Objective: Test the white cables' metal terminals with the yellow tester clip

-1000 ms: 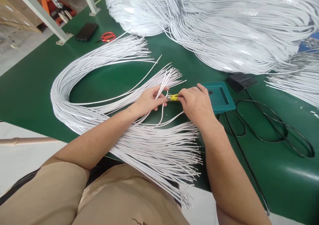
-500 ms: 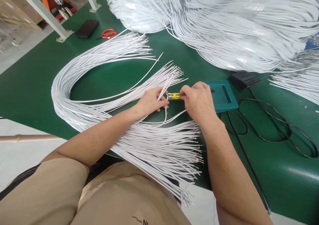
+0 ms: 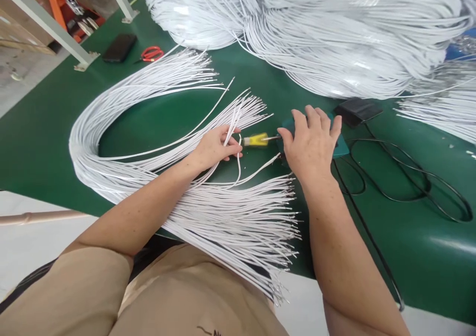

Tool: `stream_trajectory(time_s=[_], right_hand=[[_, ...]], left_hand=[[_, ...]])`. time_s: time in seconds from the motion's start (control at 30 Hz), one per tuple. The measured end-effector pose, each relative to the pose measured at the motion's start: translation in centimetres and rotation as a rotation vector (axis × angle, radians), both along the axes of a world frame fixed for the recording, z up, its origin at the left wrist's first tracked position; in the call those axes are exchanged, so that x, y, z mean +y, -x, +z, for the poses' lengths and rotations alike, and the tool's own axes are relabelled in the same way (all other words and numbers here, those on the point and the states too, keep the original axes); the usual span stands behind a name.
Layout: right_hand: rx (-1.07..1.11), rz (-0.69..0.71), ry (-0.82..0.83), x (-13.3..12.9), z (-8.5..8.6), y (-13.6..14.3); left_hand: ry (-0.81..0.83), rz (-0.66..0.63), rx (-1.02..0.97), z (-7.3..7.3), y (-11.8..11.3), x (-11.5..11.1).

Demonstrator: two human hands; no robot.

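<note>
My left hand [image 3: 215, 147] is closed on a few white cables, whose ends rise above its fingers. A yellow-handled tool [image 3: 256, 139] with a thin metal shaft lies between my hands, its handle end near my left fingertips. My right hand [image 3: 310, 140] is spread open over the teal tray [image 3: 341, 149], beside the tool's shaft; whether the palm touches the tray cannot be seen. A large curved bundle of white cables [image 3: 84, 142] bends round on the left, with loose ends fanning out above and below my left forearm.
A big pile of white cables [image 3: 345, 43] fills the back. Red-handled scissors [image 3: 151, 53] and a dark flat object [image 3: 119, 47] lie at the back left near metal posts. A black box [image 3: 358, 111] and a black cord [image 3: 412, 165] are at the right.
My right hand has let go of the yellow tool and spread its fingers, moving right over the tray. My left hand still holds cables. The whole view has shifted slightly.
</note>
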State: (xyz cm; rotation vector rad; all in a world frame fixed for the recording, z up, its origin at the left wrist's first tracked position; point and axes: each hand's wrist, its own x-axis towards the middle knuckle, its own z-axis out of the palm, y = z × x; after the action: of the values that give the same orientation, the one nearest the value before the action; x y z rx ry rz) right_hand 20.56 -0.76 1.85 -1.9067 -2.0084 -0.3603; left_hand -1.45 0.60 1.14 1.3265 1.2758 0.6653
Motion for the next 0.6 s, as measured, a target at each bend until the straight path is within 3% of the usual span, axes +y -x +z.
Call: stream_trajectory(time_s=[0.1, 0.2, 0.27, 0.33, 0.47, 0.6], right_hand=[[0.149, 0.174, -0.031, -1.0, 1.3, 1.0], [0.272, 0.576, 0.110, -2.9, 2.3, 3.2], [0.204, 0.831, 0.262, -4.2, 2.4, 5.0], [0.080, 0.888, 0.335, -5.3, 2.1, 6.5], [-0.006, 0.820, 0.447, -6.5, 1.4, 8.0], [-0.025, 0.795, 0.520, -6.9, 1.9, 8.4]], left_hand=[[0.000, -0.016, -0.050, 0.4, 0.3, -0.1], [0.010, -0.042, -0.137, 0.6, 0.5, -0.2], [0.010, -0.038, -0.186, 0.7, 0.7, -0.4], [0.021, -0.044, -0.201, 1.0, 0.8, -0.5], [0.026, -0.085, -0.229, 1.5, 0.7, -0.9], [-0.019, -0.106, -0.224, 1.5, 0.3, -1.2]])
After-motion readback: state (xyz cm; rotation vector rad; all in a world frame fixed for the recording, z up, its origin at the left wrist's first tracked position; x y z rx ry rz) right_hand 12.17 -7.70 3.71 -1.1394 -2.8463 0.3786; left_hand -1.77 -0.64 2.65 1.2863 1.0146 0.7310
